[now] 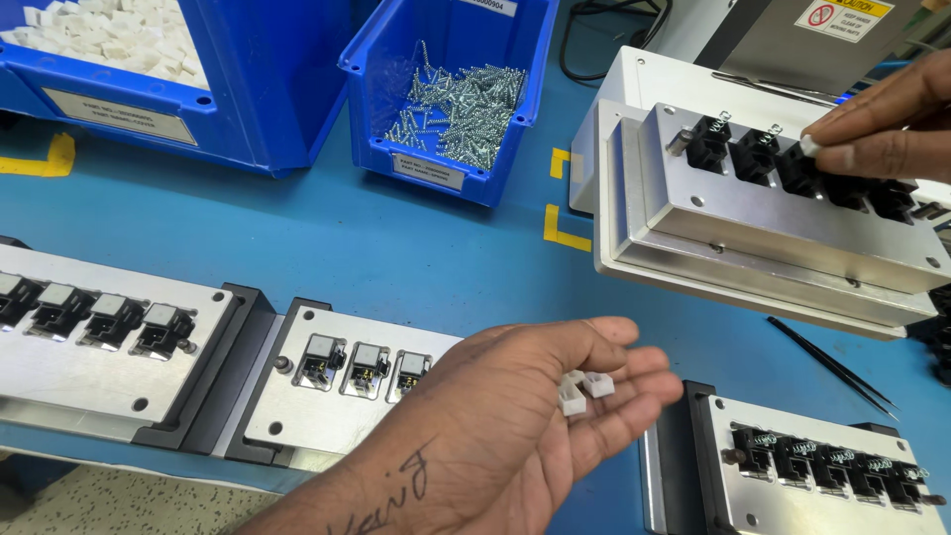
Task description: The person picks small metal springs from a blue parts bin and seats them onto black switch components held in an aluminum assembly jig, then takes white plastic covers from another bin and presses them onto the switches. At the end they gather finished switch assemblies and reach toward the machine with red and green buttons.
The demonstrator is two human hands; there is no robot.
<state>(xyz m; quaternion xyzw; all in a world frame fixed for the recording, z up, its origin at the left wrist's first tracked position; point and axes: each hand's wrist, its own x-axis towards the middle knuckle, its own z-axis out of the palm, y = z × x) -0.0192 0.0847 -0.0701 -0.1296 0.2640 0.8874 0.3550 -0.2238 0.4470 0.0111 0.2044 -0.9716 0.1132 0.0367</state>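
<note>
My left hand (525, 416) lies palm up over the blue table, cupping a few small white plastic caps (584, 388) on its fingers. My right hand (877, 124) reaches in from the upper right and pinches one white cap (809, 146) at its fingertips, right over a black socket in the tilted metal fixture (753, 213). That fixture carries a row of black connector housings (758, 154).
Three flat metal fixture plates lie along the near edge: left (79, 367), centre (327, 406), right (832, 495). A blue bin of screws (466, 99) and a blue bin of white caps (109, 40) stand at the back. Black tweezers (832, 367) lie at right.
</note>
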